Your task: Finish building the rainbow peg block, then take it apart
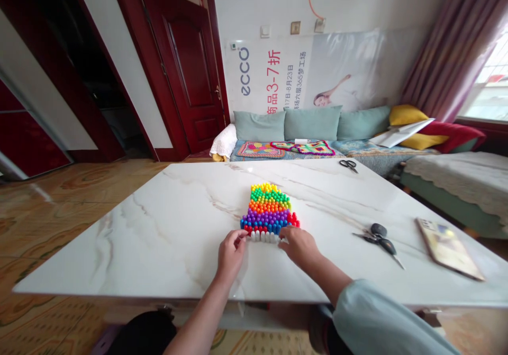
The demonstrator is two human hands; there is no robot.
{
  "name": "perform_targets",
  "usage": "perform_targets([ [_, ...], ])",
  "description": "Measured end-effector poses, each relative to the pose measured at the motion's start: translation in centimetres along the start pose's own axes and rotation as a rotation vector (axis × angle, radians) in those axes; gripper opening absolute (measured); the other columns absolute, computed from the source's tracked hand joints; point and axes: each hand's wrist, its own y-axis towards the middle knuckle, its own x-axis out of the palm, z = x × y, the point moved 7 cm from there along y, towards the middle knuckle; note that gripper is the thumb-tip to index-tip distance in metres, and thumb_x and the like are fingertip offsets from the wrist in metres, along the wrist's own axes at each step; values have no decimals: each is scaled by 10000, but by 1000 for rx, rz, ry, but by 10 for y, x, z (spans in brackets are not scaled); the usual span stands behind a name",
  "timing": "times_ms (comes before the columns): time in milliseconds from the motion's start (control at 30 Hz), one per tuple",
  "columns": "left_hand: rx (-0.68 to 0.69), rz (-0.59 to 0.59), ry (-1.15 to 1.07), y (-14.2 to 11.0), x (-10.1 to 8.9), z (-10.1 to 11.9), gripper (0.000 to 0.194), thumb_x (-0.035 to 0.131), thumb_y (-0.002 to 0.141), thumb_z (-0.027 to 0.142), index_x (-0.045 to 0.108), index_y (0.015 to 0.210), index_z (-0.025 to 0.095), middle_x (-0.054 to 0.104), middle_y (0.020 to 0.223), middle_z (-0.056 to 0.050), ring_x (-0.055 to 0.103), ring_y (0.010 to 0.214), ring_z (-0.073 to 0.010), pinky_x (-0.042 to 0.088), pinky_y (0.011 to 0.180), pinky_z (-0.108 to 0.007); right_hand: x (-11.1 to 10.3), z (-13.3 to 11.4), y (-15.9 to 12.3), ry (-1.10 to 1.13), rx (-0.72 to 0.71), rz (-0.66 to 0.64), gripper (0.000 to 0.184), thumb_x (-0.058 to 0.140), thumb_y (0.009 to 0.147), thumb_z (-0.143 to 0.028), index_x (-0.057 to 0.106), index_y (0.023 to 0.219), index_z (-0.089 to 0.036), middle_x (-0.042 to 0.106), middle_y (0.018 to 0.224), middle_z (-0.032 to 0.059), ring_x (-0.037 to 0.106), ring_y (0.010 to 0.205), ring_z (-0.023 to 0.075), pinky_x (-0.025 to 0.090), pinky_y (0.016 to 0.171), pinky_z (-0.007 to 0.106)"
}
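Observation:
Small round-headed plastic pieces (270,207) stand packed in coloured rows on the white marbled table, yellow at the back, then green, orange, purple, blue and red. A row of white plastic pieces (263,237) runs along the front, nearest me. At the left end of that row, the thumb and forefinger of my left hand (232,250) are pinched together; what they hold, if anything, is too small to make out. My right hand (300,246) curls over the right end, its fingers closed around a white piece and partly hiding the blue and red ones behind.
Right of the pieces, a bunch of keys with a black fob (379,231) lies on the table (159,249). Farther right is a phone (448,248); black-handled scissors (348,165) are near the far edge. A sofa (286,151) with cushions stands behind.

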Motion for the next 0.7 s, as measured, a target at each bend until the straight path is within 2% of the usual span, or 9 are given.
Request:
perform_targets([
  [100, -9, 7, -23, -1, -1, 2, 174, 604, 743, 239, 707, 881, 216, 697, 870, -43, 627, 788, -193, 474, 744, -279, -14, -5, -5, -16, -8, 103, 229, 579, 829, -233, 641, 1049, -254, 651, 1096, 34, 643, 898, 177, 392, 647, 250],
  [167, -34, 28, -75, -1, -4, 2, 163, 621, 728, 226, 714, 862, 217, 696, 856, -43, 624, 782, -196, 475, 741, -278, -29, -4, -11, -21, 18, 175, 189, 548, 858, -264, 647, 1019, -254, 652, 1086, 30, 646, 853, 173, 387, 628, 254],
  [267, -39, 41, -109, -2, -5, 4, 134, 630, 703, 201, 719, 803, 219, 690, 829, -40, 620, 795, -205, 477, 766, -287, -38, -1, -19, -14, 47, 167, 169, 516, 878, -300, 676, 898, -249, 683, 975, 24, 646, 831, 179, 390, 639, 260],
  [333, -24, 24, -78, -2, -3, 6, 133, 619, 695, 181, 718, 774, 225, 686, 814, -34, 615, 797, -207, 476, 778, -293, -27, 1, -21, -22, 54, 55, 153, 547, 851, -287, 691, 849, -237, 697, 920, 38, 647, 866, 200, 406, 672, 271],
  [433, 1, -6, -20, -2, 0, 10, 155, 605, 688, 155, 718, 757, 236, 679, 800, -22, 602, 768, -194, 469, 759, -281, -5, 2, -21, -41, 26, -70, 152, 588, 805, -223, 704, 902, -217, 694, 987, 66, 638, 959, 223, 433, 746, 290],
  [567, 40, -18, 40, -2, 0, 12, 187, 586, 697, 121, 715, 761, 240, 676, 802, -10, 596, 751, -171, 451, 732, -257, 8, -2, -18, -52, -30, -45, 294, 592, 800, -218, 662, 1086, -206, 645, 1139, 91, 623, 1024, 227, 453, 810, 312],
  [700, 81, -35, 113, -3, 1, 14, 202, 553, 731, 113, 705, 788, 233, 682, 824, -12, 608, 775, -172, 450, 742, -264, 6, -2, -17, -53, -16, -90, 273, 608, 800, -260, 675, 1062, -218, 668, 1076, 85, 628, 992, 220, 451, 791, 307],
])
